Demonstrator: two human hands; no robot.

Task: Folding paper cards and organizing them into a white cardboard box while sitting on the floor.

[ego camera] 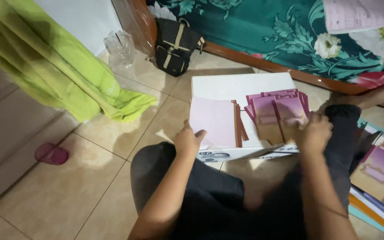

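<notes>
A white cardboard box [241, 83] lies on the tiled floor in front of my knees. On its left half rests a stack of pale pink flat sheets [213, 121]. My left hand [188, 140] touches that stack's near left corner, fingers loosely curled. On the box's right half stands a fanned bundle of pink and tan folded cards [275, 111]. My right hand [313, 132] is closed on the bundle's near right edge.
A black backpack [176, 46] leans against a wooden bed frame with a teal floral sheet [263, 26]. Green cloth [54, 66] hangs at the left, a pink cup [51, 154] lies on the floor, and more printed cards [381, 171] are piled at the right.
</notes>
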